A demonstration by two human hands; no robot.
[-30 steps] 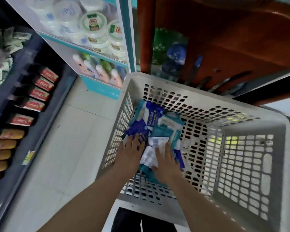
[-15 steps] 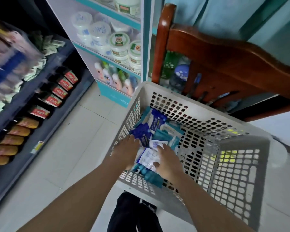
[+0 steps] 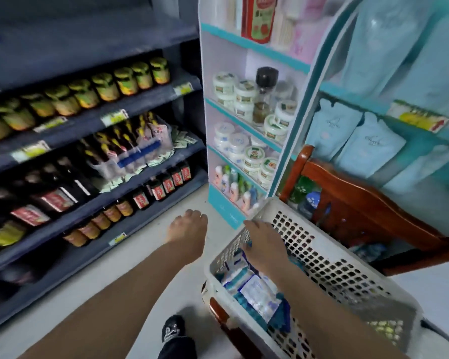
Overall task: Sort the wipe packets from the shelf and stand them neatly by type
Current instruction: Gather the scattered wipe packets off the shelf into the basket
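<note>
Floor [image 3: 145, 242] pale tile, free strip between shelving [image 3: 140, 99] and basket [image 3: 309, 244]. Your left hand [image 3: 187, 226] loosely curled, empty; right hand [image 3: 265, 242] flat over wipe packets [image 3: 257, 291].

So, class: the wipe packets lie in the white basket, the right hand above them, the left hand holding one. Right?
No. In the head view the left hand holds nothing, out over the floor. The wipe packets do lie in the white basket, the right hand above them.

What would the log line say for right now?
left hand: above floor | right hand: over basket | packets: heaped in basket, unsorted
</note>
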